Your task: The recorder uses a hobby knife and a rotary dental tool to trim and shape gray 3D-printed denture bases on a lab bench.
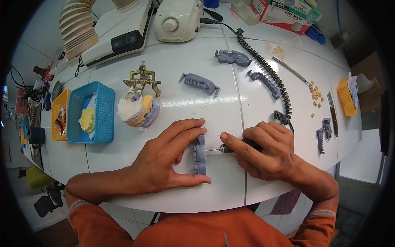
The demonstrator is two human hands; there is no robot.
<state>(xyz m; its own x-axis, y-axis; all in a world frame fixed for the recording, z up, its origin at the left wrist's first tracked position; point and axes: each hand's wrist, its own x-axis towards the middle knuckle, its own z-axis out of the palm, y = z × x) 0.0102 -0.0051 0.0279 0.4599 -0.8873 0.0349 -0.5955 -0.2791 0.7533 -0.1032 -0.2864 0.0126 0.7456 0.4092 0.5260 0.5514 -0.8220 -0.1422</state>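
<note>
My left hand [162,158] grips a narrow grey dental model [200,158] on the white table, thumb at its near end and fingers at its far end. The row of teeth along it faces left, toward my palm. My right hand [267,152] is closed round a dark rotary handpiece [226,148]. Its thin metal bur points left, with the tip at or very close to the model's right side; contact is too fine to tell. A black coiled cord [263,53] runs from near my right hand up to a cream control unit [179,20].
Beyond my hands lie several other grey dental models [200,83]. A brass articulator [142,78] with a plaster cast [131,109] stands left, beside a blue basket [108,123]. On the right are loose artificial teeth [316,95], a knife [333,113] and a yellow basket [345,96].
</note>
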